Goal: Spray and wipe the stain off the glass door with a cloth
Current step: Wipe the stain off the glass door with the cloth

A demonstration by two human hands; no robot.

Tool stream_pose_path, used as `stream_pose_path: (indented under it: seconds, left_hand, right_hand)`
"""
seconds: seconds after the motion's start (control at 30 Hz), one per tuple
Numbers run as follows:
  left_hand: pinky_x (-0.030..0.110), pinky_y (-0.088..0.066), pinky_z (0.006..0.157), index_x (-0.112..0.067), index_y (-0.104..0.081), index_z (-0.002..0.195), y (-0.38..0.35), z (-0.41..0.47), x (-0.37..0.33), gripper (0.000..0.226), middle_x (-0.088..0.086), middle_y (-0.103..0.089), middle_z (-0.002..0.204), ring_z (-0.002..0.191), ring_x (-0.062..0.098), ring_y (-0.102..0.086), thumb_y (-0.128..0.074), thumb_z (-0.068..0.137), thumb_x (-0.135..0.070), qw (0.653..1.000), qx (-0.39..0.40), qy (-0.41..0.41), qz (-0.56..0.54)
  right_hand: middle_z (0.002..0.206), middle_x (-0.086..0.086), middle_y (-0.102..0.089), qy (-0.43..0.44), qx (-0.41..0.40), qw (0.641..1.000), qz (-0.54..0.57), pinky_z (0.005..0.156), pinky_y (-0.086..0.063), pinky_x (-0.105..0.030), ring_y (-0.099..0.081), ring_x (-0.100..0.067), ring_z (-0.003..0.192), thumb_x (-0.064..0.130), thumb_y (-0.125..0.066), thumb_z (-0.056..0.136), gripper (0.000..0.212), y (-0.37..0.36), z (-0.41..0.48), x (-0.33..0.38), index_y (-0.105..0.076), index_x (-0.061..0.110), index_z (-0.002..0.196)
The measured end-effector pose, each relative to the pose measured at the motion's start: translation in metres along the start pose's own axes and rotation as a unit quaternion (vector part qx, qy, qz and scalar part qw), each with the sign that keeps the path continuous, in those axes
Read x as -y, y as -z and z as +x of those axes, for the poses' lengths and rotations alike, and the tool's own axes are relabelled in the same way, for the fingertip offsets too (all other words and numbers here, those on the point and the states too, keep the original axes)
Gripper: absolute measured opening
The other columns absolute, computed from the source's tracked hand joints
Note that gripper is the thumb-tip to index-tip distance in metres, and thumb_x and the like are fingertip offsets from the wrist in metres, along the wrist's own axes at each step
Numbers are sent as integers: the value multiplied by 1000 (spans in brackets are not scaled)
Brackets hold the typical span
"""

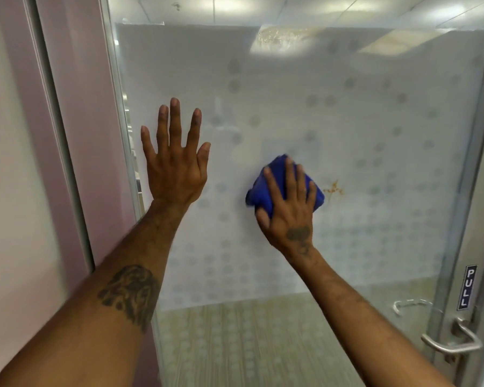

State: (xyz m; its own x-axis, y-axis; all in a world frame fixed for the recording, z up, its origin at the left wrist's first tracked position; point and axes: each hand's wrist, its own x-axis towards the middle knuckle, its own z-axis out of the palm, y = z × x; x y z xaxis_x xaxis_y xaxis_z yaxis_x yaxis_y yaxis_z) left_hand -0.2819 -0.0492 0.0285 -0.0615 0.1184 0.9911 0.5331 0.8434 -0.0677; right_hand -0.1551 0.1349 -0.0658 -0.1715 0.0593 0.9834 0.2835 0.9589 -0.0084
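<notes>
Cloth (pixel 263 191), blue and bunched, lies under my right hand (pixel 289 212) on the glass door (pixel 277 347). My fingers are spread over it and my thumb hooks round its edge at 7 o'clock, so I grip it and press it to the pane. The stain (pixel 333 189), a small orange-brown smear, sits just beside the cloth at its 3 o'clock, on the frosted film (pixel 375 121) with grey dots. My left hand (pixel 175 166) lies flat on the glass at the cloth's 9 o'clock, fingers straight and spread, holding nothing. Toward 4 o'clock from the cloth, near the door's edge, are a PULL sign (pixel 468 287) and a lever handle (pixel 453 346).
</notes>
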Motion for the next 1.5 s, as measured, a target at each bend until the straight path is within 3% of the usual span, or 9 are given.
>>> stream_pose_path:
  seconds: [0.1,0.23,0.33,0.57,0.73,0.97,1.2,1.33,1.5]
  left_hand:
    - [60,-14,122,-28,-6,162,1,0,0,65,11,-12,169,156,32,-13,-16,106,-59,1000,4,1,-7]
    - [60,-14,122,-29,-6,162,2,0,-1,64,12,-14,169,156,32,-13,-17,106,-58,1000,2,0,-11]
    - [60,-13,122,-30,-6,162,2,0,-2,63,11,-13,169,156,32,-12,-16,106,-58,1000,3,1,-23]
    - [61,-14,122,-31,-4,162,2,-1,-3,62,11,-12,169,156,31,-12,-16,107,-56,1000,-6,2,-25]
    - [61,-12,123,-30,-3,162,2,-2,0,62,10,-9,170,157,30,-9,-18,107,-55,1000,-9,-2,-29]
    - [60,-9,123,-30,1,162,2,-4,0,62,9,-3,171,158,29,-3,-19,108,-52,999,-7,-6,-32]
    - [61,-8,123,-29,1,162,1,-5,0,62,8,2,171,158,28,1,-19,108,-51,999,-6,-9,-34]
    - [61,-8,123,-29,0,162,2,-4,1,62,8,2,171,158,27,2,-21,108,-50,999,-3,-11,-34]
    - [60,-7,124,-28,-2,163,0,-4,2,63,7,3,171,158,27,1,-20,107,-52,999,-9,-14,-33]
  right_hand:
    - [163,-21,-19,-112,-11,993,14,116,-17,-64,-17,-43,149,48,-51,87,76,-4,16,36,-30,22,155]
    - [162,-18,-20,102,31,994,31,118,-12,-64,-15,-40,151,55,-47,93,69,-15,-30,51,-35,25,153]
    - [161,-16,-23,137,57,989,15,117,-16,-63,-16,-39,151,50,-59,85,75,-14,-76,31,-37,26,152]
    - [162,-23,-17,-113,20,993,-11,117,-17,-62,-14,-42,150,51,-50,89,78,-10,-57,4,-29,16,155]
    - [164,-16,-11,62,72,995,-8,119,-12,-61,-13,-37,152,51,-57,84,85,-7,-78,-12,-22,24,156]
    - [161,-24,-22,-233,6,972,9,113,-26,-64,-21,-43,148,40,-48,90,74,7,-40,-29,-28,10,154]
    - [165,-14,-11,32,62,998,0,120,-13,-59,-8,-33,153,49,-55,85,82,0,-44,-28,-24,24,157]
    - [162,-20,-18,-173,36,984,25,116,-23,-62,-17,-39,150,39,-49,87,77,10,-70,-50,-23,15,155]
    - [164,-18,-15,-444,-67,887,103,116,-24,-60,-17,-39,150,44,-40,97,70,12,1,-41,-20,13,157]
